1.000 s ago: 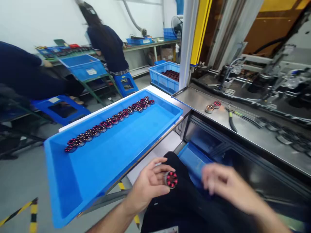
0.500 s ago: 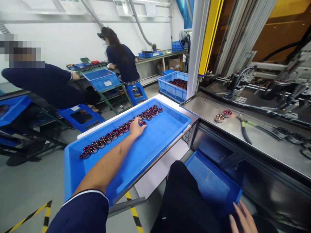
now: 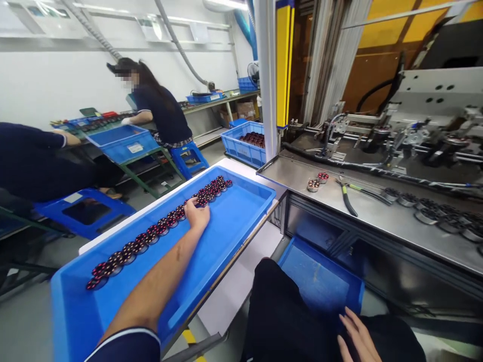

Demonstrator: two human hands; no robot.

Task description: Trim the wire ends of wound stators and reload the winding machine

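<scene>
My left hand (image 3: 197, 215) reaches into the blue tray (image 3: 234, 221), its fingers closed on a small round motor stator (image 3: 203, 201) with dark and copper-red windings. That stator sits against a long diagonal row of similar stators (image 3: 151, 234) along the tray's far side. The fingertips are partly hidden behind the hand. My right hand (image 3: 357, 338) rests low by my thigh, fingers stretched and slightly apart, holding nothing.
On the metal bench (image 3: 294, 171) lie two loose stators (image 3: 314, 184), green-handled pliers (image 3: 346, 197) and several dark ring-shaped parts (image 3: 428, 213). Machine fixtures (image 3: 381, 136) stand behind. A lower blue tray (image 3: 320, 276) is beside my knees. A co-worker (image 3: 162, 108) sits across the aisle.
The view has turned right, so the tray appears further left. My left hand has brought its stator in against the row. The right hand stays low by my thigh.
</scene>
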